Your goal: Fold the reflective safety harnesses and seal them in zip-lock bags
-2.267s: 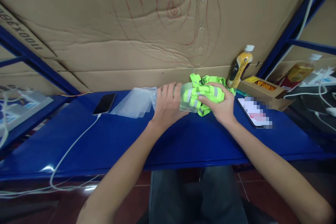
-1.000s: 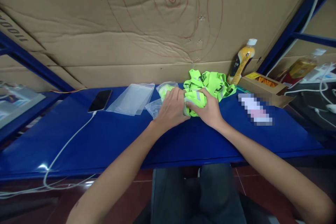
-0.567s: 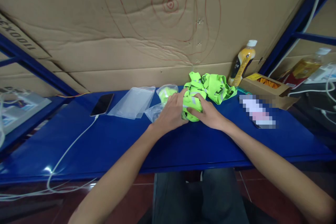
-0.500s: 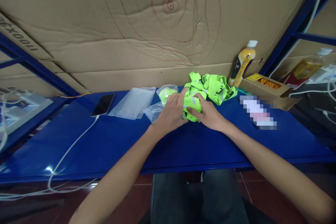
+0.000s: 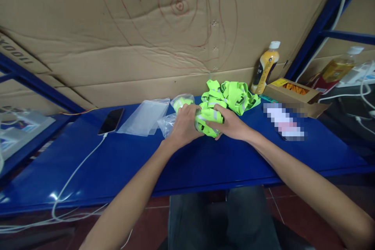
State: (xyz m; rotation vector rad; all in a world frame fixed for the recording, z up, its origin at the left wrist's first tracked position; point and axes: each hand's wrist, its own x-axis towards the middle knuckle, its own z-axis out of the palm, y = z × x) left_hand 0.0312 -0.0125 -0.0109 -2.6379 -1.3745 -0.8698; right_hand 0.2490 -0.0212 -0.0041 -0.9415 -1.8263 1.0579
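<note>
My left hand (image 5: 183, 125) and my right hand (image 5: 227, 123) are both wrapped round a bunched neon-green reflective vest (image 5: 208, 119), squeezing it between them just above the blue table (image 5: 117, 160). A clear plastic bag (image 5: 166, 123) lies crumpled under my left hand's knuckles. Behind it sits a bagged green vest (image 5: 181, 101). A loose pile of green vests (image 5: 234, 95) lies just beyond my right hand.
A stack of empty clear bags (image 5: 143, 117) and a phone (image 5: 111, 121) on a white cable lie at the left. At the right are a juice bottle (image 5: 265, 68), an open cardboard box (image 5: 293, 91) and a blurred-out flat item (image 5: 283, 121). A cardboard wall (image 5: 146, 39) backs the table.
A vest went into a bag and was set down behind. Both hands took another vest from the pile and have since bunched it tighter, shifting slightly left and toward me.
</note>
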